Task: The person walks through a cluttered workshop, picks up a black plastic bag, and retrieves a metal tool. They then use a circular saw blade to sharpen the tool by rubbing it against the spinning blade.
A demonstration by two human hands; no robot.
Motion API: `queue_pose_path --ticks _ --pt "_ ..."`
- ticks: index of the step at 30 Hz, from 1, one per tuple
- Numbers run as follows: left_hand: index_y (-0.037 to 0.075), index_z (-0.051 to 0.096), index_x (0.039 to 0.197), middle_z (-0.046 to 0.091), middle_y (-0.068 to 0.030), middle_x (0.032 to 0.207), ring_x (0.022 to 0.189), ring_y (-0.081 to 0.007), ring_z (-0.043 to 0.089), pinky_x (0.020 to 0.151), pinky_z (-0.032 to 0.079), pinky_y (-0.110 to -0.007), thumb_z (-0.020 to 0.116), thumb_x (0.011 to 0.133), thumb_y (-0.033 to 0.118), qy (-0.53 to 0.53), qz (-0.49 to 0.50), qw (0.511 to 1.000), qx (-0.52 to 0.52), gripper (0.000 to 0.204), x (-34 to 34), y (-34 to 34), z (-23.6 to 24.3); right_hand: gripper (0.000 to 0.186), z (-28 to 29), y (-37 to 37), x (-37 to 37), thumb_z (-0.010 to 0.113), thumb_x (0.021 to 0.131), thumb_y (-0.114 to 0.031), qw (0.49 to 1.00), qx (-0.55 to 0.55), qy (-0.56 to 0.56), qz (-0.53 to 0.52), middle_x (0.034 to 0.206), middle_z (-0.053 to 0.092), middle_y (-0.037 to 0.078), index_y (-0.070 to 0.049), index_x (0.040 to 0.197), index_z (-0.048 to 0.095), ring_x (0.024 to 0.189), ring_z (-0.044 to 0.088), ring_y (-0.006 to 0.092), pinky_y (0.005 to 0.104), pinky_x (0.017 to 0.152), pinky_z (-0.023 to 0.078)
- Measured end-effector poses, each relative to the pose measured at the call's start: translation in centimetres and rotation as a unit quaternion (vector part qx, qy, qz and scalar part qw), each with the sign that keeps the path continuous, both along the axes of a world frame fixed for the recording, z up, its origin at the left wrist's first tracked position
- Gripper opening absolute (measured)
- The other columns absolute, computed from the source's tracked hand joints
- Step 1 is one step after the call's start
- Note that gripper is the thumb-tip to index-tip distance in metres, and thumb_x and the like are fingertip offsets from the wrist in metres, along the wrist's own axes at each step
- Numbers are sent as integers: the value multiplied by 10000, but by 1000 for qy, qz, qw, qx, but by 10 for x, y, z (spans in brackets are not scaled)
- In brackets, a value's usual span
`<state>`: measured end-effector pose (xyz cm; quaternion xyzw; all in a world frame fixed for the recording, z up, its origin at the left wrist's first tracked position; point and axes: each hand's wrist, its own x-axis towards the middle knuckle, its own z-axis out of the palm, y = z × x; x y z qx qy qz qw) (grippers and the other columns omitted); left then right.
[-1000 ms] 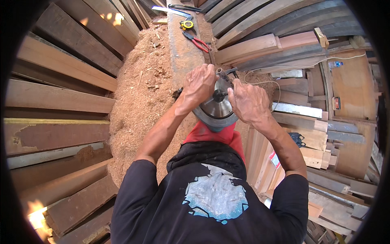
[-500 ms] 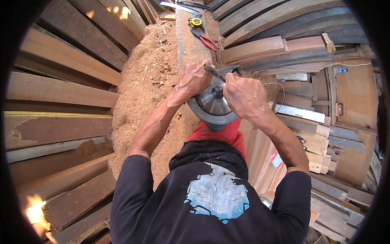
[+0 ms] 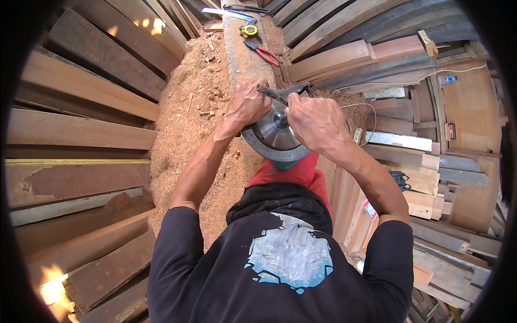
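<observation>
In front of my lap stands a circular saw [image 3: 269, 153], its round silver blade [image 3: 276, 132] turned up toward me inside a grey rim. My left hand [image 3: 249, 105] is closed at the blade's upper left, around the end of a dark, rough bar [image 3: 273, 95]. From there the bar slants toward my right hand [image 3: 318, 123], which is also closed, with its fingers curled at the bar's other end over the blade's right side. Both palms are hidden, so the bar's exact kind does not show. Black framework of the saw [image 3: 298, 89] juts out beyond my right fingers.
Ahead, a plank [image 3: 237, 54] carries red-handled pliers [image 3: 263, 52], a yellow tape measure [image 3: 249, 31] and a try square [image 3: 229, 14]. Sawdust [image 3: 188, 134] covers the ground. Stacked boards [image 3: 81, 129] line both sides. A pale cord [image 3: 371, 118] loops at the right.
The view has shifted slightly, so the plank and tools sit further left. Both hands keep their grip over the blade; my right hand has turned a little.
</observation>
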<state>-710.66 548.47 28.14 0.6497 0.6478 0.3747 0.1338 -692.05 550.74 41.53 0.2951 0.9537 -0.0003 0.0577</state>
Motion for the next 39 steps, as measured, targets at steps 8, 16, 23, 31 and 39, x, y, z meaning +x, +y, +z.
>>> queue_pose_path --ticks 8,16,23,31,39 --pt "20 628 926 692 -240 836 787 -453 689 700 549 -522 593 938 173 5 27 999 -47 157 5 -3 4 231 1 0 -2 600 978 -257 1000 10 -21 -8 732 700 186 -33 925 580 680 729 365 465 605 582" --pt "12 594 913 682 -241 864 813 -456 679 693 539 -530 599 977 227 32 13 999 -15 225 6 0 0 245 1 0 -3 607 978 -271 1000 13 -17 1 730 701 182 -33 928 579 676 729 361 463 601 582" --pt "40 606 920 688 -221 923 871 -443 681 736 536 -534 593 976 243 18 21 998 -55 211 8 1 5 242 2 -1 -4 596 978 -257 1000 1 -7 3 724 696 194 -22 923 579 679 719 384 479 610 575" --pt "67 628 906 671 -203 830 811 -422 683 725 552 -537 588 965 242 75 25 996 -41 189 7 4 -5 274 3 -2 -7 578 996 -287 1000 -18 5 -8 742 705 206 -27 916 599 703 722 393 489 621 576" --pt "76 636 901 676 -191 819 807 -404 696 712 559 -525 590 964 268 79 12 995 -57 207 11 2 9 283 -9 3 -1 583 1003 -329 999 45 -10 13 713 698 152 -60 916 603 667 721 343 449 600 573"
